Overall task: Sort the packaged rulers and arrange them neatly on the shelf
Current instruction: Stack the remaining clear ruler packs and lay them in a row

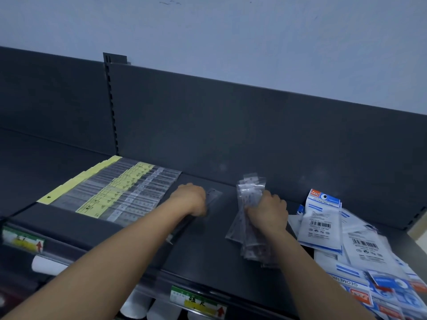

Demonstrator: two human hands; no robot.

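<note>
On the dark shelf [203,255] lies a neat fanned row of rulers in clear sleeves [120,192], some with yellow labels. My left hand [191,199] holds one clear-sleeved ruler [213,196] flat on the shelf, just right of that row. My right hand [268,211] grips a bundle of several clear-packaged rulers [248,218], held roughly upright with the lower ends resting on the shelf.
A loose heap of white-and-blue geometry set packs [351,248] covers the shelf's right side. The dark back panel [254,135] rises behind. Price tag holders [198,303] run along the front edge, with white items on the level below.
</note>
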